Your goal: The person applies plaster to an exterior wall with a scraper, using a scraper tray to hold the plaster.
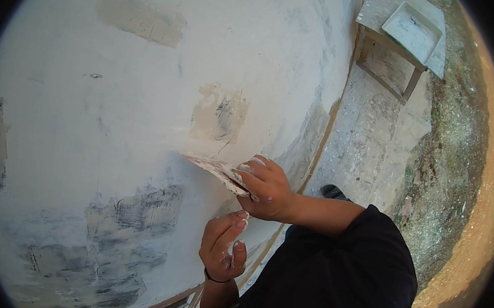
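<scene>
My right hand is wrapped round a wide putty knife, whose blade is coated with whitish putty. The blade's far edge meets the pale wall, just below a beige patch with dark scuffs. Smears of putty cover my right fingers. Just below it, my left hand is open, fingers curved and the thumb apart from them. White putty sticks to its fingertips, which are close under my right hand. A dark band circles the left wrist.
Grey, roughly coated patches mark the lower wall, and a beige patch lies higher up. At the upper right, a white-smeared tray rests on a small wooden table. Splattered paving runs along the wall's foot, with mossy ground beyond.
</scene>
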The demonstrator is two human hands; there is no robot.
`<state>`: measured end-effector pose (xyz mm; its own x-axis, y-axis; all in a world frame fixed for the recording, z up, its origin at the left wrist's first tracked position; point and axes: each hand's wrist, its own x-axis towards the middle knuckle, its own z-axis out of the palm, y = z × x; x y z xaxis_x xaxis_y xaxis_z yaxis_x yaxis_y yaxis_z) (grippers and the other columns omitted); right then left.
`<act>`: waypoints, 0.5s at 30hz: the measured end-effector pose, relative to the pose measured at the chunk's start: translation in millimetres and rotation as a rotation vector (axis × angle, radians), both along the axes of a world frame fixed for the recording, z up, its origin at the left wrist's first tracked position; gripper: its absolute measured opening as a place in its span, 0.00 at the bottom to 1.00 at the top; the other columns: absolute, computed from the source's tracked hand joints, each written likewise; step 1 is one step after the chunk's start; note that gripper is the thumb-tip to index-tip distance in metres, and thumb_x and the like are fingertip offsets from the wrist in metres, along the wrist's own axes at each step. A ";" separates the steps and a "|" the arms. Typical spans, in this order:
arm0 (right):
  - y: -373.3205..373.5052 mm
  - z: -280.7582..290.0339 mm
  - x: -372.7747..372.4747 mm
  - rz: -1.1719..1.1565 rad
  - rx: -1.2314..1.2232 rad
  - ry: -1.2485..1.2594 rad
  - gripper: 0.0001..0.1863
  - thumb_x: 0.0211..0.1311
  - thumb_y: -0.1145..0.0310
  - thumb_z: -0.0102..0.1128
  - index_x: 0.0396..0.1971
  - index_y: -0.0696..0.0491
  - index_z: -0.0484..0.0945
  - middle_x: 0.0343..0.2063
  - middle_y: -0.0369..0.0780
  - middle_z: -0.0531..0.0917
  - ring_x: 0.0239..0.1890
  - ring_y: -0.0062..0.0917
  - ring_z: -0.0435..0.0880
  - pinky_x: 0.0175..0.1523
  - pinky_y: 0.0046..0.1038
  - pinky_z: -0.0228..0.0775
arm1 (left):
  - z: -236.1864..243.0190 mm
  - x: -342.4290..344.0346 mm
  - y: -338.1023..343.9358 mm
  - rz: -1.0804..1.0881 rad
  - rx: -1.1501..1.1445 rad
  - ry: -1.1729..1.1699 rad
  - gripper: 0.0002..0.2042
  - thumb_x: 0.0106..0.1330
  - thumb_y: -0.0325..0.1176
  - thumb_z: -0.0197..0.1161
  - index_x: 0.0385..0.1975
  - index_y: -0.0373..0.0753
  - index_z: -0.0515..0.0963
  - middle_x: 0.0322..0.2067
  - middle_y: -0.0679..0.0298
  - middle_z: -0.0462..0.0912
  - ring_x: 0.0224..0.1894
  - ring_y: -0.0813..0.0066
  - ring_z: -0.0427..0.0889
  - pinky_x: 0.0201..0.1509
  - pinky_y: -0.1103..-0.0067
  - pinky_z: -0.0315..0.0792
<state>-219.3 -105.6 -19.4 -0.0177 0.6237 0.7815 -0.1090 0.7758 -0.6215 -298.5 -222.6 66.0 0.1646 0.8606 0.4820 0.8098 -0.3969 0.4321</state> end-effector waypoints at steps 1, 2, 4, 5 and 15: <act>8.1 -0.3 3.2 -0.001 -0.001 0.000 0.17 0.34 0.81 0.61 0.32 0.61 0.76 0.25 0.44 0.76 0.27 0.37 0.74 0.31 0.30 0.67 | -0.4 -0.4 -0.2 -0.015 0.023 -0.014 0.11 0.60 0.27 0.52 0.40 0.30 0.75 0.37 0.49 0.80 0.38 0.56 0.80 0.41 0.70 0.73; 20.2 -1.7 6.8 0.068 -0.142 0.022 0.16 0.38 0.81 0.58 0.33 0.62 0.76 0.25 0.42 0.77 0.25 0.33 0.74 0.30 0.28 0.67 | -1.4 -0.4 -0.2 -0.013 0.023 -0.015 0.11 0.60 0.27 0.52 0.40 0.30 0.75 0.37 0.49 0.80 0.38 0.56 0.80 0.41 0.70 0.73; 39.6 -2.4 11.2 0.248 -0.555 0.188 0.14 0.43 0.80 0.54 0.35 0.62 0.77 0.24 0.41 0.79 0.25 0.26 0.76 0.31 0.26 0.67 | -1.6 -0.8 1.5 0.001 0.034 -0.018 0.11 0.61 0.28 0.52 0.39 0.31 0.75 0.36 0.50 0.80 0.38 0.57 0.81 0.40 0.71 0.73; 47.1 -3.3 10.5 0.370 -0.828 0.335 0.14 0.46 0.78 0.52 0.35 0.61 0.78 0.24 0.41 0.81 0.27 0.23 0.77 0.33 0.26 0.68 | -2.5 -0.9 2.0 0.002 0.035 -0.017 0.11 0.61 0.28 0.52 0.39 0.31 0.75 0.36 0.50 0.80 0.38 0.57 0.81 0.40 0.71 0.73; 70.7 -39.3 42.8 -0.190 -0.998 0.167 0.13 0.50 0.74 0.53 0.36 0.62 0.78 0.21 0.44 0.82 0.20 0.23 0.77 0.30 0.25 0.68 | -6.0 1.2 7.5 -0.041 0.000 0.005 0.11 0.60 0.28 0.52 0.40 0.31 0.75 0.37 0.51 0.81 0.37 0.59 0.81 0.39 0.72 0.73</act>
